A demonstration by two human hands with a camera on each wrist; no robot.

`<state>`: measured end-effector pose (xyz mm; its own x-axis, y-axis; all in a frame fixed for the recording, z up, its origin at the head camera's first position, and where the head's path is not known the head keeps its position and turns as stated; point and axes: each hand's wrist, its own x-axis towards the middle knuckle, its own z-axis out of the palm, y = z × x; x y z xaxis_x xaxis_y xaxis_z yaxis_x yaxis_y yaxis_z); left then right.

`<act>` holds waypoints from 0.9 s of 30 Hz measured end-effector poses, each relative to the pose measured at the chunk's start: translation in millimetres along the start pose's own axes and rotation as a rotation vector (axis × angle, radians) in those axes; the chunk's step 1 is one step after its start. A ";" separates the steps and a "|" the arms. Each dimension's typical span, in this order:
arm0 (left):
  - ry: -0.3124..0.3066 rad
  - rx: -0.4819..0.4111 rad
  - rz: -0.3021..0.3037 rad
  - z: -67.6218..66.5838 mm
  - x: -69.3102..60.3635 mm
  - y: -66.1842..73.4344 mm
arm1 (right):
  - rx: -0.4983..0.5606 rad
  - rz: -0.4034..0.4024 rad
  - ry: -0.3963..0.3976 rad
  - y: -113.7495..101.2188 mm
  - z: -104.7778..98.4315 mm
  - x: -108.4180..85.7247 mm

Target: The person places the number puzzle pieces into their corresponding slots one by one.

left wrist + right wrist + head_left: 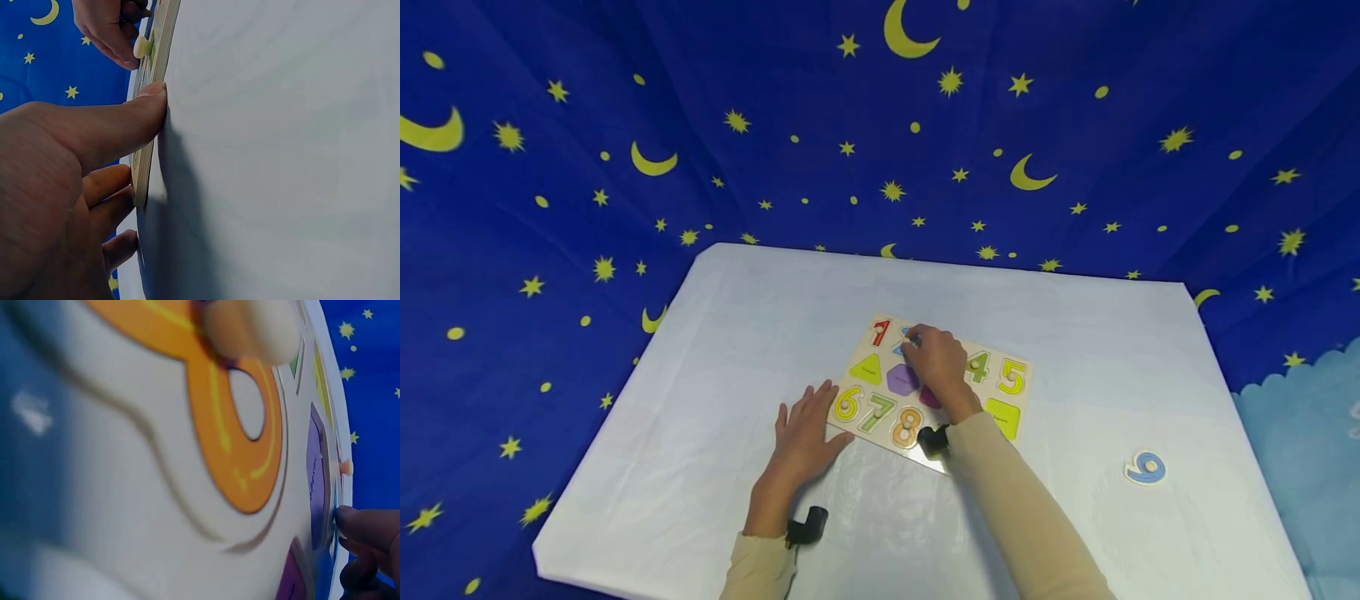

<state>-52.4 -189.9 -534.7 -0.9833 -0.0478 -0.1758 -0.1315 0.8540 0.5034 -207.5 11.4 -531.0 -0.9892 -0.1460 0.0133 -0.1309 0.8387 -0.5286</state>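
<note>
A wooden number puzzle board (pixel 891 454) lies at an angle on the white table. My left hand (pixel 805 437) rests at its left corner with fingers spread; in the left wrist view the thumb (pixel 122 125) touches the board's edge. Over the top row, my right hand (pixel 938 362) pinches at the knob of the blue number 2 piece (pixel 898 343), its fingertips partly hiding it. The 3 place is covered by that hand. An orange number 8 piece (pixel 212 444) with a knob fills much of the right wrist view.
A blue number 9 piece (pixel 1147 468) lies apart on the right of the table (pixel 760 317). Pieces 1 (pixel 881 332), 4 (pixel 977 367), 5 (pixel 1012 377), 6 (pixel 847 404) and 7 (pixel 877 412) sit in the board. A blue starry cloth (pixel 820 167) surrounds the table.
</note>
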 end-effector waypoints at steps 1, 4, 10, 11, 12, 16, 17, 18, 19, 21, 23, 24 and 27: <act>-0.003 0.002 0.000 0.3 -0.2 0.0 | 0.003 -0.011 0.001 1.2 0.1 -1.4; -0.014 0.005 -0.005 0.2 -0.5 -0.4 | 0.023 -0.052 0.001 3.8 -0.3 -5.6; -0.039 0.007 -0.011 -1.1 0.8 -1.1 | 0.047 -0.091 0.012 6.9 -5.4 -10.9; -0.040 0.007 -0.010 -0.9 1.2 -1.3 | 0.051 -0.093 0.012 7.6 -6.6 -11.3; -0.039 0.007 -0.008 -0.7 1.5 -1.7 | 0.060 -0.094 0.012 8.5 -7.6 -11.8; -0.040 0.003 -0.009 0.7 1.5 -2.9 | 0.086 -0.093 0.005 13.6 -12.2 -15.3; -0.041 0.002 -0.011 0.9 1.3 -3.2 | 0.089 -0.095 0.003 14.9 -13.4 -16.5; -0.041 0.000 -0.013 0.8 0.9 -3.5 | 0.090 -0.095 -0.001 16.2 -14.3 -17.9; -0.041 -0.002 -0.017 0.7 0.5 -3.6 | 0.088 -0.095 -0.004 17.3 -15.3 -19.5; -0.039 -0.006 -0.021 0.7 -0.1 -3.8 | 0.090 -0.104 -0.001 19.5 -17.8 -22.8; -0.037 -0.005 -0.022 1.0 0.1 -3.9 | 0.092 -0.101 0.003 21.7 -21.6 -26.3; -0.038 -0.003 -0.020 1.0 0.4 -3.5 | 0.092 -0.096 0.005 23.3 -23.5 -27.7; -0.040 0.001 -0.016 1.5 2.1 -2.4 | 0.100 -0.084 0.009 28.9 -30.2 -31.2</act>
<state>-54.0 -191.3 -537.6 -0.9751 -0.0407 -0.2180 -0.1472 0.8540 0.4990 -182.4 56.0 -521.1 -0.9757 -0.2082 0.0680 -0.2061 0.7674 -0.6071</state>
